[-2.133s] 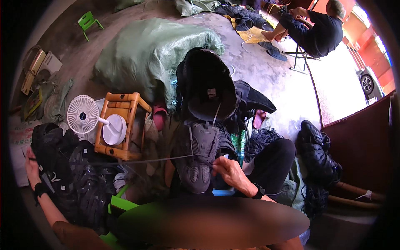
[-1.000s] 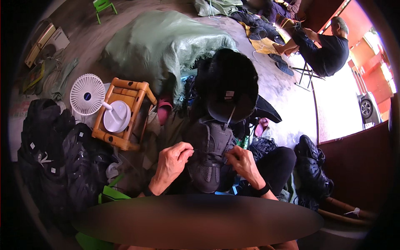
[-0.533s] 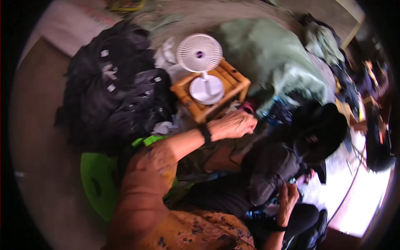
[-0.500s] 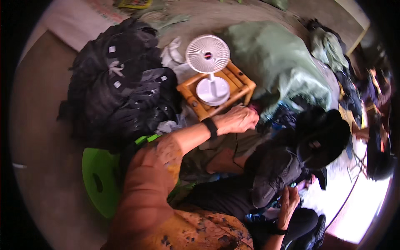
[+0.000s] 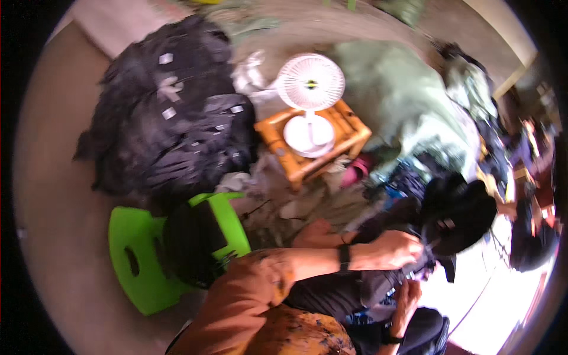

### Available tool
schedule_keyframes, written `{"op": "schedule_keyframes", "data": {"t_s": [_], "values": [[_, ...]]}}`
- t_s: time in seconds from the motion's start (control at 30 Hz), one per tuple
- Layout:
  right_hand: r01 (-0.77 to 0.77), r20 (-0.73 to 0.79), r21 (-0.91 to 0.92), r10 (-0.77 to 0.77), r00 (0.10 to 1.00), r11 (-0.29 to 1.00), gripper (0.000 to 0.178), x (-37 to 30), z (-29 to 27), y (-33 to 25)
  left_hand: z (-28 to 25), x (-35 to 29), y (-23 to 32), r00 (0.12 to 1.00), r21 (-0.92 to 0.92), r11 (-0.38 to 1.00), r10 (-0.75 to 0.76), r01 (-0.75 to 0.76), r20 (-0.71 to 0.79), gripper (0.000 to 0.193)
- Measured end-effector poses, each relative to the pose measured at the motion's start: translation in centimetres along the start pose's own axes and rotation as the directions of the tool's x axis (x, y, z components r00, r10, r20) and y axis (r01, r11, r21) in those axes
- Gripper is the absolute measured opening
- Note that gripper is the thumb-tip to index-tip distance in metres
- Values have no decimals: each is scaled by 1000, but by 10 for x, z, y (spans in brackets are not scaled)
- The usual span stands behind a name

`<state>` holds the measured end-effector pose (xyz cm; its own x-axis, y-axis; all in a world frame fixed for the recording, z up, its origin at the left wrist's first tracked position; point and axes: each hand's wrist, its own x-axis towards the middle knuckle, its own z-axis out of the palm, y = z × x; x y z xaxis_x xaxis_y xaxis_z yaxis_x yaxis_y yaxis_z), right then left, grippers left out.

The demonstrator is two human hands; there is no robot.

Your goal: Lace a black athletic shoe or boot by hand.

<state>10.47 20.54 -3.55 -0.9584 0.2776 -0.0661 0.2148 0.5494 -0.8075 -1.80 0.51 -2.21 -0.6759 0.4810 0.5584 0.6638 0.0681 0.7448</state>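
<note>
My left hand (image 5: 397, 249), with a black band at its wrist, is closed over the dark cloth (image 5: 331, 294) across my lap. Its fingertips are pressed together; blur hides anything between them. Just below it, my right hand (image 5: 407, 300) has its fingers curled at the same dark material, and what they hold is too small to make out. The two hands are close but apart. Beyond them lies a rounded black piece (image 5: 458, 210) with a small pale mark, its kind unclear.
A white fan (image 5: 310, 83) stands on a low bamboo stool (image 5: 349, 139) ahead. To the left rises a heap of black fabric goods (image 5: 195, 130) with white tags. A green plastic chair (image 5: 136, 284) bears something black. A large pale green sack (image 5: 396, 89) lies behind the stool.
My left hand has come back from beside the bamboo stool, moving right and nearer, to just above my right hand. The right hand stays nearly in place. The view has shifted slightly.
</note>
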Motion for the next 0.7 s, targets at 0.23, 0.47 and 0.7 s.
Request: {"op": "schedule_keyframes", "data": {"t_s": [0.23, 0.47, 0.7], "values": [[53, -62, -68, -57, 996, 996, 10, 0, 28, -6, -28, -24, 27, 955, 83, 951, -297, 298, -22, 8], [0, -86, 38, 4, 996, 999, 11, -2, 22, -12, -11, -15, 17, 971, 183, 958, -235, 222, 47, 7], [33, -98, 58, -27, 995, 998, 13, 0, 28, -6, -16, -19, 19, 941, 302, 898, -338, 321, 7, 11]]}}
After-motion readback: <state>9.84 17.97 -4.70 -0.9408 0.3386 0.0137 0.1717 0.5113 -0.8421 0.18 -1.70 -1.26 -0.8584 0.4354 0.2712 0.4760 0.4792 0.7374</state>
